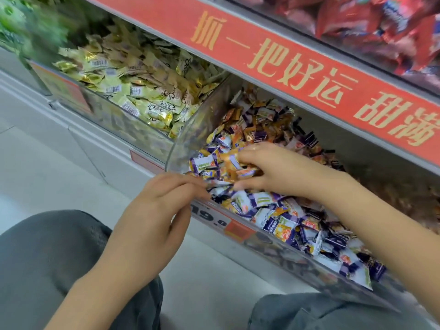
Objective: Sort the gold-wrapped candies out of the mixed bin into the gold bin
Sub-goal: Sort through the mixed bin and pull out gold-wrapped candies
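— Gold candies fill the gold bin (114, 116) on your left. What is your left hand (152, 217) doing?
— Fingers loosely curled at the mixed bin (281, 246) edge; holding anything? Can't tell.
— And your right hand (273, 170)?
— It digs in the mixed candies (281, 210), fingers curled on some. You are still picking, I think. Next, carry gold ones left.

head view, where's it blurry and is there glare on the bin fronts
Head view: worst motion blur is at the top-left corner, smearing the green packs; the fingertips of the left hand and right hand are softly smeared too. The red banner reads sharp. The mixed bin's clear front wall shows hazy reflections, no hard glare. Wide-angle lens bends the shelf lines.
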Action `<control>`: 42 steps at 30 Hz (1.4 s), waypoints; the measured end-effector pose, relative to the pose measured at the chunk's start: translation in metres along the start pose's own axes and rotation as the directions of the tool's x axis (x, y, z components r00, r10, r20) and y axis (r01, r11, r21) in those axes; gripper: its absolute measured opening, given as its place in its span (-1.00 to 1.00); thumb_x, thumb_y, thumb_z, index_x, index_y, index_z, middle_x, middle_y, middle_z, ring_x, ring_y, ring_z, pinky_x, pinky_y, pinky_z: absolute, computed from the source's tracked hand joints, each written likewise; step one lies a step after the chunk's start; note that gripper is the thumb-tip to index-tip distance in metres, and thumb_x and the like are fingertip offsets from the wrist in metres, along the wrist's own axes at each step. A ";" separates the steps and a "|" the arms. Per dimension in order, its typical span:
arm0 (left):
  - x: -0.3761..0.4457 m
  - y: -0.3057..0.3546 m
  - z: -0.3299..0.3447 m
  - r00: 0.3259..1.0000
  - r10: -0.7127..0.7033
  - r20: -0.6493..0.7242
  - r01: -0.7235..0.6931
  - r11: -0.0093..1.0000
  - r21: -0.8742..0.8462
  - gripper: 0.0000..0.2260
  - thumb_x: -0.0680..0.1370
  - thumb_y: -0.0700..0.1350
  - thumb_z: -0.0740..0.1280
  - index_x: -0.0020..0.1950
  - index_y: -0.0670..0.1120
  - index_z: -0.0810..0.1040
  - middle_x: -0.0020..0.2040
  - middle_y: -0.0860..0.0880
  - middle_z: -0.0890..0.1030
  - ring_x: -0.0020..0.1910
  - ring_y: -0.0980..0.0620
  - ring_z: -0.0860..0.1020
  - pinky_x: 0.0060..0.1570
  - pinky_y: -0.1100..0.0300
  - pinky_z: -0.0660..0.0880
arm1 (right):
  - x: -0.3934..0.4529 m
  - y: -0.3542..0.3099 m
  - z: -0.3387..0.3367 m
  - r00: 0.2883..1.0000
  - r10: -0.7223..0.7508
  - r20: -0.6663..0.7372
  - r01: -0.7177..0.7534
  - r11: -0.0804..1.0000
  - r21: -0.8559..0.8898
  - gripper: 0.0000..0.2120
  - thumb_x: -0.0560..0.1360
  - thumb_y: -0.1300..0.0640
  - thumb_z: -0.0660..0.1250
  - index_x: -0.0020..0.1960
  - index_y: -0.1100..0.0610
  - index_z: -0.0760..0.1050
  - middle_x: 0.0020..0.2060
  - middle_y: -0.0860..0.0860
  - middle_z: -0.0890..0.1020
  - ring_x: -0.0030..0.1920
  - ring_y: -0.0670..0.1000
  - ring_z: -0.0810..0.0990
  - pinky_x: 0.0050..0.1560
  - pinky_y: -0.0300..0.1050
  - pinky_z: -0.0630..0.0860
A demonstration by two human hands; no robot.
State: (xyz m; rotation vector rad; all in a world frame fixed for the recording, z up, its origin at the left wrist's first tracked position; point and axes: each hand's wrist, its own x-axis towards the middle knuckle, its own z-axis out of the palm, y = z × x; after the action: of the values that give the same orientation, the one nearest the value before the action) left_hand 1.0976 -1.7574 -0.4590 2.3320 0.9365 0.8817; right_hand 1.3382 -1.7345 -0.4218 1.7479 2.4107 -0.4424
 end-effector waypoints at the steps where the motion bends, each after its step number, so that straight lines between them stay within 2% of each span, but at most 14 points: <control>1: 0.004 0.001 -0.003 1.000 0.011 -0.002 -0.011 1.000 0.024 -0.72 0.49 -0.23 0.16 0.03 -0.01 0.61 0.04 0.12 0.58 0.06 0.10 0.51 0.07 0.28 0.41 | -0.001 0.004 -0.001 1.000 0.007 -0.019 -0.007 1.000 0.010 -0.75 0.51 -0.09 0.33 0.15 -0.05 0.49 0.10 -0.07 0.56 0.07 -0.04 0.51 0.09 0.00 0.45; 3: 0.019 0.007 -0.010 0.999 0.047 0.001 -0.047 0.994 0.098 -0.74 0.50 -0.18 0.15 0.05 -0.02 0.60 -0.01 0.08 0.61 -0.02 0.10 0.51 -0.08 0.13 0.49 | -0.002 0.011 0.001 0.998 0.046 -0.040 -0.045 0.998 0.044 -0.75 0.55 0.06 0.31 0.22 0.00 0.51 0.12 -0.06 0.58 0.05 -0.02 0.56 0.09 0.03 0.49; 7: 0.080 0.019 -0.009 0.964 -0.104 0.246 0.058 0.981 0.186 -0.69 0.56 -0.10 0.30 0.30 -0.03 0.48 0.14 -0.02 0.58 0.07 0.05 0.51 0.05 0.09 0.50 | -0.012 0.011 -0.002 0.988 0.116 -0.102 -0.067 0.918 0.391 -0.82 0.58 0.05 0.26 0.12 0.02 0.57 -0.19 -0.34 0.56 -0.20 -0.37 0.51 -0.18 -0.48 0.37; 9: 0.108 0.020 0.006 0.898 -0.167 0.407 0.082 0.973 0.218 -0.47 0.46 -0.02 0.44 0.38 -0.06 0.38 0.23 -0.05 0.53 0.16 0.01 0.50 0.10 0.10 0.48 | -0.017 0.008 -0.005 0.976 0.182 -0.123 -0.083 0.825 0.559 -0.86 0.57 0.06 0.26 0.05 0.00 0.58 -0.31 -0.28 0.59 -0.33 -0.18 0.55 -0.27 -0.36 0.40; 11: 0.123 0.019 0.021 0.853 -0.163 0.495 0.087 0.981 0.174 -0.41 0.38 0.00 0.51 0.33 -0.11 0.39 0.20 -0.07 0.53 0.11 0.00 0.52 0.02 0.13 0.50 | -0.020 0.008 -0.003 0.953 0.251 -0.171 -0.095 0.781 0.618 -0.86 0.57 0.03 0.26 0.07 -0.04 0.57 -0.10 -0.11 0.65 -0.14 -0.01 0.61 -0.06 -0.06 0.53; 13: 0.123 0.014 0.034 0.817 -0.180 0.548 0.117 0.982 0.149 -0.39 0.35 0.00 0.54 0.30 -0.11 0.38 0.18 -0.05 0.53 0.03 0.06 0.51 -0.07 0.18 0.47 | -0.022 0.009 0.001 0.922 0.334 -0.197 -0.123 0.735 0.667 -0.86 0.58 -0.01 0.24 0.10 -0.08 0.52 0.10 -0.15 0.59 0.04 -0.10 0.58 0.11 -0.07 0.49; 19: 0.119 0.005 0.032 0.825 -0.182 0.535 0.141 0.983 0.116 -0.60 0.39 -0.05 0.53 0.18 -0.07 0.55 -0.05 0.04 0.49 0.01 0.06 0.49 -0.12 0.23 0.38 | -0.030 0.008 0.000 0.819 0.550 -0.166 -0.243 0.594 0.767 -0.82 0.60 -0.08 0.18 0.06 -0.05 0.50 -0.20 -0.08 0.58 -0.44 -0.20 0.46 -0.47 -0.33 0.34; 22: 0.119 0.004 0.028 0.867 -0.214 0.450 0.207 0.976 0.067 -0.76 0.46 -0.06 0.45 0.10 -0.07 0.60 -0.19 0.06 0.44 -0.15 0.00 0.54 -0.33 0.24 0.36 | -0.027 0.004 -0.004 0.795 0.603 -0.072 -0.135 0.291 0.947 -0.85 0.61 0.08 0.20 0.05 0.07 0.53 -0.17 -0.04 0.62 -0.34 -0.19 0.54 -0.40 -0.34 0.40; 26: 0.122 0.004 0.023 0.890 -0.273 0.364 0.330 0.939 -0.102 -0.76 0.61 -0.14 0.25 0.27 -0.08 0.54 0.19 -0.15 0.56 -0.42 0.22 0.54 -0.58 0.46 0.30 | -0.033 0.005 -0.013 0.807 0.587 0.059 -0.003 -0.097 0.995 -0.85 0.57 0.23 0.24 0.07 0.13 0.55 -0.06 0.05 0.67 -0.09 -0.06 0.62 -0.23 -0.34 0.54; 29: 0.124 0.010 0.020 0.844 -0.362 0.395 0.485 0.830 -0.275 -0.71 0.63 -0.21 0.19 0.35 -0.05 0.44 0.29 -0.12 0.51 -0.59 0.25 0.44 -0.53 0.36 0.36 | -0.037 0.005 -0.018 0.822 0.546 0.162 0.070 -0.379 0.923 -0.78 0.51 0.25 0.25 0.13 0.17 0.55 0.03 0.15 0.67 -0.01 0.06 0.67 -0.09 -0.21 0.59; 32: 0.124 0.016 0.015 0.740 -0.413 0.531 0.670 0.522 -0.528 -0.66 0.63 -0.34 0.10 0.37 -0.11 0.40 0.21 -0.14 0.56 0.03 0.02 0.64 0.06 0.06 0.57 | -0.041 0.002 -0.019 0.846 0.490 0.209 0.124 -0.563 0.817 -0.70 0.50 0.18 0.22 0.19 0.24 0.51 0.04 0.21 0.66 0.06 0.16 0.66 0.25 0.01 0.49; 36: 0.120 0.020 0.013 0.726 -0.343 0.596 0.687 0.342 -0.641 -0.65 0.63 -0.35 0.10 0.37 -0.12 0.40 0.17 -0.16 0.58 0.09 -0.04 0.62 0.05 0.14 0.58 | -0.045 -0.003 -0.016 0.847 0.484 0.220 0.158 -0.623 0.766 -0.67 0.60 0.08 0.13 0.15 0.27 0.53 0.04 0.21 0.66 0.09 0.18 0.64 0.33 0.10 0.40; 40: 0.118 0.015 0.022 0.832 -0.380 0.404 0.538 0.728 -0.424 -0.66 0.58 -0.30 0.25 0.31 -0.04 0.48 -0.25 0.04 0.62 -0.34 0.05 0.50 -0.31 0.20 0.48 | -0.043 -0.012 -0.013 0.827 0.512 0.232 0.170 -0.621 0.765 -0.71 0.62 0.13 0.12 0.14 0.27 0.54 0.00 0.21 0.67 -0.07 0.14 0.70 0.21 -0.01 0.51; 42: 0.118 0.010 0.024 0.887 -0.344 0.308 0.426 0.867 -0.258 -0.62 0.53 -0.35 0.26 0.26 -0.01 0.51 -0.07 0.06 0.66 -0.33 0.12 0.51 -0.37 0.33 0.43 | -0.043 -0.011 -0.010 0.792 0.573 0.213 0.179 -0.551 0.815 -0.77 0.61 0.19 0.15 0.12 0.23 0.54 -0.07 0.16 0.67 -0.19 0.04 0.67 -0.03 -0.16 0.57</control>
State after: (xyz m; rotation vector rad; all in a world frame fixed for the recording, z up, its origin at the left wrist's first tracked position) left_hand 1.1852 -1.6821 -0.4235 1.8337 1.0185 0.5079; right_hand 1.3420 -1.7733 -0.3991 2.8997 0.4969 -3.3328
